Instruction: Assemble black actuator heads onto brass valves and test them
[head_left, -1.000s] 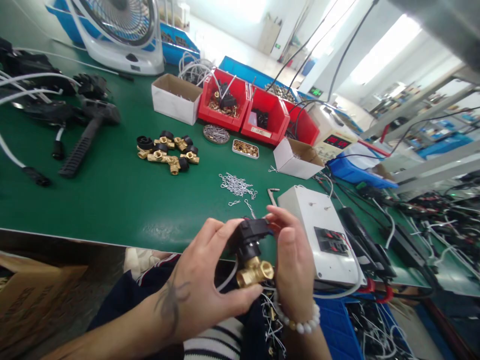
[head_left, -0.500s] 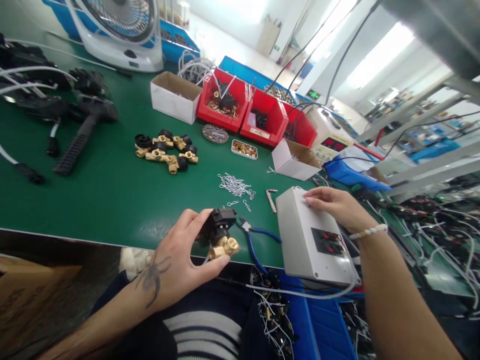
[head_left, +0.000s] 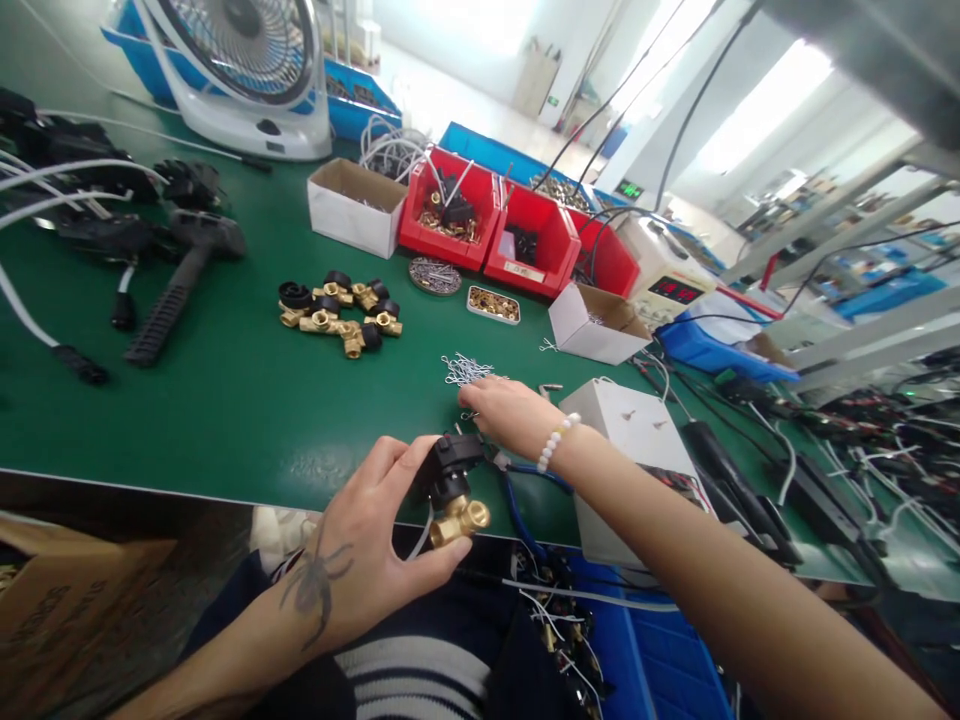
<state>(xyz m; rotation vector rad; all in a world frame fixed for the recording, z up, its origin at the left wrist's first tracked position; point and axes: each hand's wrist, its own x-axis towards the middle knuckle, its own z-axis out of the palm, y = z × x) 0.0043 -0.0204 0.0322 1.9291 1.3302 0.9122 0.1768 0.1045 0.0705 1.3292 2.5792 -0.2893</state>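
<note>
My left hand (head_left: 375,530) is closed round a valve with a black housing (head_left: 457,455) on top and a brass body (head_left: 461,522) below. A thin white cable hangs beside it. My right hand (head_left: 510,408) reaches down to the green table, its fingers drawn together at the near edge of a pile of silver R-shaped spring clips (head_left: 466,369). A loose clip (head_left: 469,415) shows by the fingertips; whatever is between them is hidden. Partly under my right wrist lie blue-handled pliers (head_left: 517,515).
A grey box (head_left: 611,420) with two small metal pieces on top stands at right, under my forearm. Brass fittings (head_left: 345,330) with black caps lie left of the clips. Behind are red bins (head_left: 525,245), white cartons (head_left: 352,215), a fan (head_left: 262,135) and a hammer (head_left: 169,295).
My right hand has left the top of the grey box and moved left to the spring clips. My left hand still holds the valve, nearly unmoved.
</note>
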